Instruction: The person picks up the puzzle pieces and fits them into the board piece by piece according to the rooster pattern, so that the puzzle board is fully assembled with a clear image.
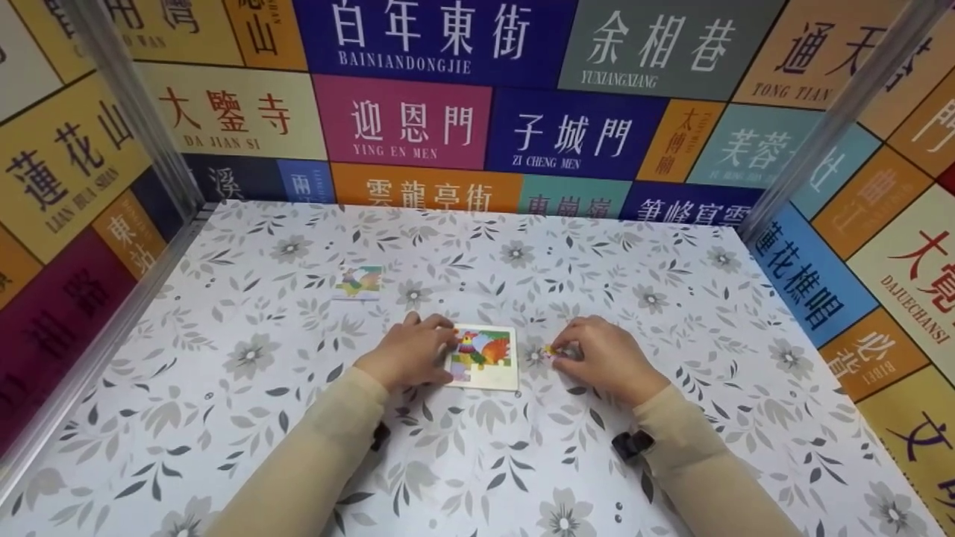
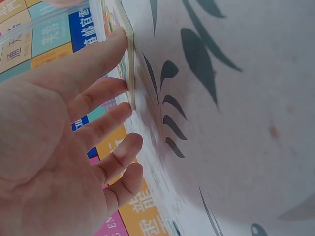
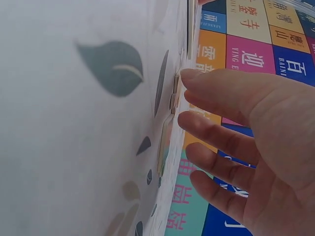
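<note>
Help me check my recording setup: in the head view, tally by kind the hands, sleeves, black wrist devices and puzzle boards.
Hands: 2 (left hand, right hand)
Sleeves: 2 (left sleeve, right sleeve)
Black wrist devices: 2 (left device, right device)
Puzzle board: 1
Total: 7

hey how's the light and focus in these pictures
Head view: bright, fairly even light, the puzzle board distinct, but a pale haze over the printed wall at right. Left wrist view: dimmer and greyish, the tablecloth soft toward the lower right, the left hand crisper. Right wrist view: the tablecloth up close blurred, the right hand clearer.
</note>
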### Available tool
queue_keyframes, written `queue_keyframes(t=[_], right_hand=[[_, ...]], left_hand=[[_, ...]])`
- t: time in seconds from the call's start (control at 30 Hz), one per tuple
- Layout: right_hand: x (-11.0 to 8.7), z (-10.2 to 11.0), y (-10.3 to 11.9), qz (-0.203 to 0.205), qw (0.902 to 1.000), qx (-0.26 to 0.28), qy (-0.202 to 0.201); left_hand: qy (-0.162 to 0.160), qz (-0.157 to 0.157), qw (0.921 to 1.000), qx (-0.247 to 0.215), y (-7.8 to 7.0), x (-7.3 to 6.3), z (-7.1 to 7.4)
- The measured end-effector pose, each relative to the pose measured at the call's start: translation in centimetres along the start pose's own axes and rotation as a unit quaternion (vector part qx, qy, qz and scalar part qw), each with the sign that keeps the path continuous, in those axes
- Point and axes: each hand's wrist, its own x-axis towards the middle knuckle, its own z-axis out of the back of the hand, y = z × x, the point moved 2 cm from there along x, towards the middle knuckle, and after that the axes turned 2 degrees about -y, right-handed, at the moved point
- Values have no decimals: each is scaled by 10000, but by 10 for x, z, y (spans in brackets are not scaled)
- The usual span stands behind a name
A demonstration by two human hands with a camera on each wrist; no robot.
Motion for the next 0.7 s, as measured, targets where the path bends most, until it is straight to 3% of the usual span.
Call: queue_keyframes(t=[0.7], right_hand=[[2,0,1,-167,9999,-5,-11]], left_hand=[[-211,2,9996,165,-2,-2,1]])
